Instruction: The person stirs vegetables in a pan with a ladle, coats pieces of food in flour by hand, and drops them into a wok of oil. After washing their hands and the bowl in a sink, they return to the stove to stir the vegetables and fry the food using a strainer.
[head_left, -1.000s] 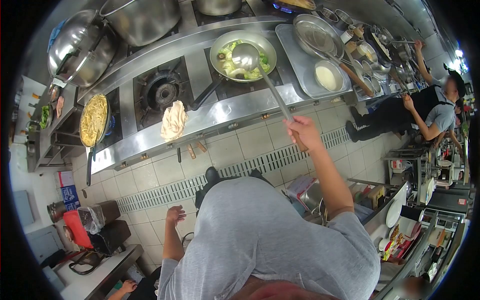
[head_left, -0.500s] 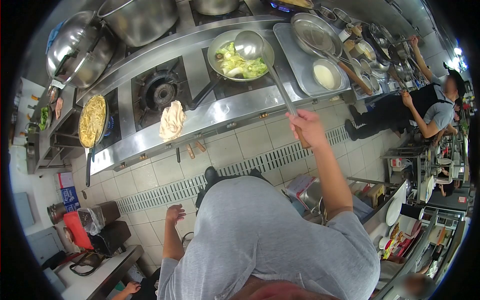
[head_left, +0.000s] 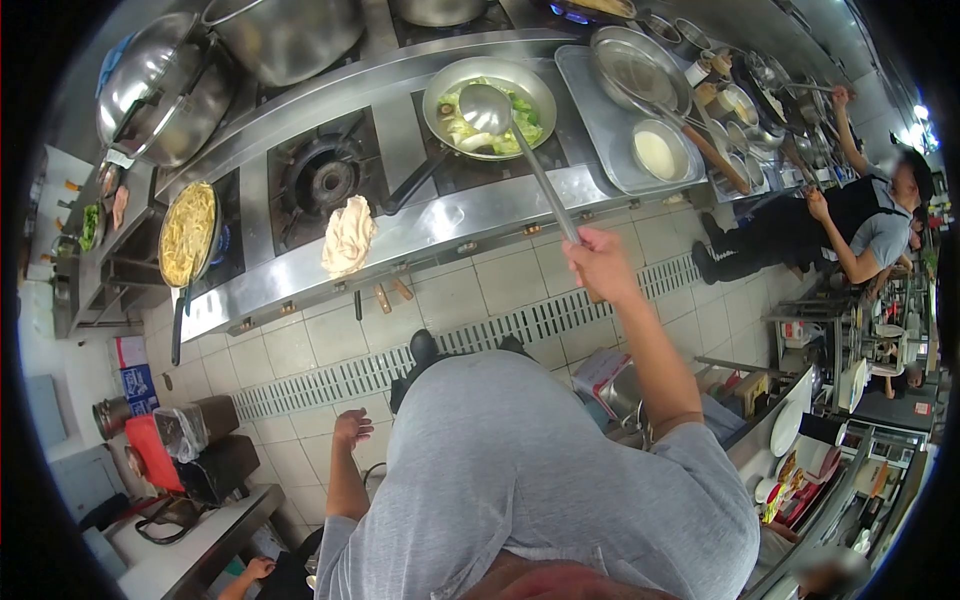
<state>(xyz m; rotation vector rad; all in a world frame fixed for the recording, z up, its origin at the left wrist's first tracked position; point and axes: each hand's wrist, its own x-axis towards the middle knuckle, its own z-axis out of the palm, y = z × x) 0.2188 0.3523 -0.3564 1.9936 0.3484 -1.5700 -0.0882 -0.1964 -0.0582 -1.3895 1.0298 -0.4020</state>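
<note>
My right hand [head_left: 604, 264] is wrapped round the end of a long-handled ladle [head_left: 546, 190]. The ladle's round steel bowl rests over pale-green, leafy vegetables [head_left: 530, 128] in a frying pan [head_left: 545, 92] on the stove. The pan's dark handle points toward the front left, with no hand on it. Low at my left side hangs my left hand [head_left: 352, 428], holding nothing, its fingers apart. A crumpled cream-coloured cloth [head_left: 349, 238] lies on the stove's front edge, nearest to that hand among the things on the stove.
A second pan [head_left: 188, 235] with yellowish food sits over a lit burner at the left. Large steel pots [head_left: 285, 40] stand behind. To the right, a metal tray [head_left: 620, 175] bears a bowl of white contents [head_left: 656, 152] and a strainer [head_left: 640, 68]. A co-worker [head_left: 830, 215] stands farther right.
The ladle's bowl has moved slightly left and down within the pan, its handle swinging left with my right hand. The vegetables have shifted. My left hand stays low.
</note>
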